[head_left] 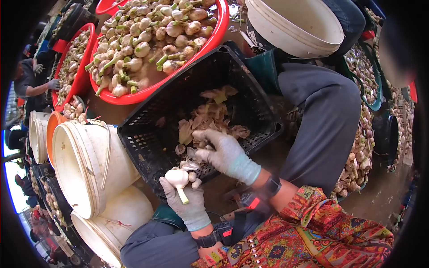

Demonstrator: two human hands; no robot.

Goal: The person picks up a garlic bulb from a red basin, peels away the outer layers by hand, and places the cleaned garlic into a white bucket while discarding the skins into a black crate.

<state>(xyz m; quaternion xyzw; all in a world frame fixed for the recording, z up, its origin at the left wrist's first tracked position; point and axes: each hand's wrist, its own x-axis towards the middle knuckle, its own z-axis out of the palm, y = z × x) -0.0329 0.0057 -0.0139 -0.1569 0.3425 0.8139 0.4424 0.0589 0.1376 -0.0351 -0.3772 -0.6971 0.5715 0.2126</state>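
Note:
My left hand [187,203], in a pale work glove, grips a white garlic bulb [177,177] whose short green stem points down toward me. Above and to the right of it is my right hand [225,154], also gloved, its fingers half curled with a gap between thumb and forefinger. Loose whitish garlic skin [190,163] shows just beside that thumb, over the near side of a black plastic crate [149,114]. Inside the crate lies a heap of pinkish, papery garlic peelings [210,118].
Beyond the crate, a red tub [222,31] brims with garlic bulbs. White buckets [80,165] lie tipped at the left, and another white bucket [295,31] stands at the upper right. My bent knee [330,98] borders the crate. A co-worker's gloved hand [54,84] is at another red tub.

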